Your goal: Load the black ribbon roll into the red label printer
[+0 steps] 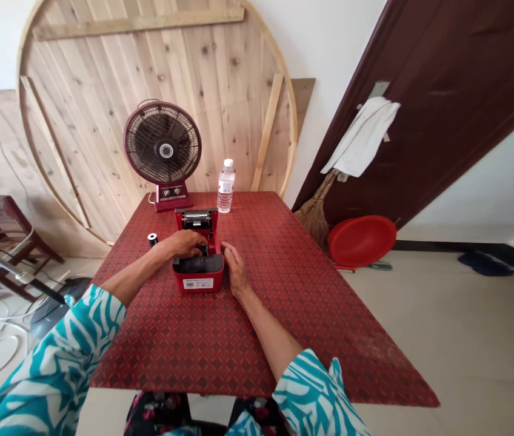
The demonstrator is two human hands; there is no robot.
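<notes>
At the far left I have a brown wooden chair [9, 233]. On the table covered in dark red patterned cloth [293, 303], a small black roll with a white end [152, 240] stands near my left wrist, and a dark red round-headed fan [163, 145] stands behind it. My left hand [185, 243] reaches into the red-and-black box-shaped device [199, 283], which sits on the table with its lid raised; I cannot tell whether my fingertips pinch anything inside. Beyond it stands a clear plastic bottle with a white cap [225, 188]. My right hand [237, 272] rests beside the device's right side, fingers loosely unfolded. Farther right are a straw broom [316, 212] and a round red plastic basin [363, 241].
</notes>
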